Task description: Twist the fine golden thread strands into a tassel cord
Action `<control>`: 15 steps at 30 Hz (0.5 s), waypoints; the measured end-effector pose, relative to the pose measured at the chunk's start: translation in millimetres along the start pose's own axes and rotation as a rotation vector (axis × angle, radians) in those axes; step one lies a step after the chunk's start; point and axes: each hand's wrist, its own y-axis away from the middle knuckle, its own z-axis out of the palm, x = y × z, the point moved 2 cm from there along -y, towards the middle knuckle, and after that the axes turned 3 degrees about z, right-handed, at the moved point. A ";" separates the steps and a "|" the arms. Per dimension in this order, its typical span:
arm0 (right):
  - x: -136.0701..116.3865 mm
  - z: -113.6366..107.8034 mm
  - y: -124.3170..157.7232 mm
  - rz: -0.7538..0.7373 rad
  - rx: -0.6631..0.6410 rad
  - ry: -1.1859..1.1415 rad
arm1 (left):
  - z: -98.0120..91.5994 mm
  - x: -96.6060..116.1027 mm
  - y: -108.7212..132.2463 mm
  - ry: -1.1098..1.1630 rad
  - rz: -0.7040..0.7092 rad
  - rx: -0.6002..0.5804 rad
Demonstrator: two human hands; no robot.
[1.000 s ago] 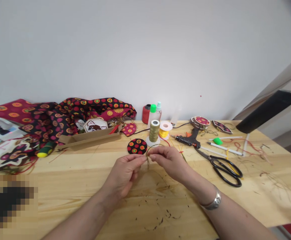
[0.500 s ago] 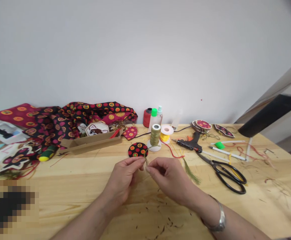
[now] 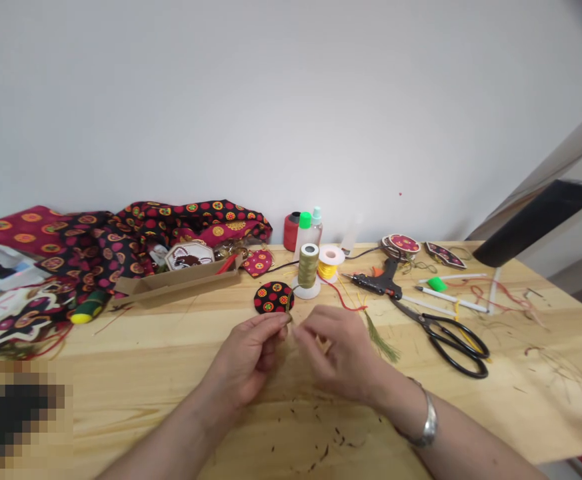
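My left hand pinches an olive-green cord between thumb and index finger, just in front of a round black patterned fabric piece. The cord runs up from the fingertips over the edge of that piece. Close beside it, my right hand has its fingers bent and drawn together, slightly blurred; whatever thin thing is between them cannot be made out. Behind both hands stand an olive thread spool and a spool of yellow cord.
To the right lie black-handled scissors, a glue gun and a green tassel. A cardboard tray and crumpled patterned fabric occupy the left. Bottles stand by the wall. Dark scraps are scattered in front.
My right hand's fingertips have shifted slightly away from the left fingertips and turned. The left hand keeps its pinch on the cord. The whole view has shifted a little.
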 end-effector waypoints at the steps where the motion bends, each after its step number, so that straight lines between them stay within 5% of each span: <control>1: 4.7 -3.2 -4.0 0.096 0.060 -0.099 | 1.0 0.6 1.1 -0.022 0.003 0.026; 7: 24.3 8.9 -16.6 0.529 -0.062 -0.837 | 4.6 -0.9 5.6 -0.107 0.002 0.020; 15: 25.8 10.4 -14.7 0.561 -0.026 -0.900 | 6.2 -6.2 6.7 -0.197 0.011 -0.075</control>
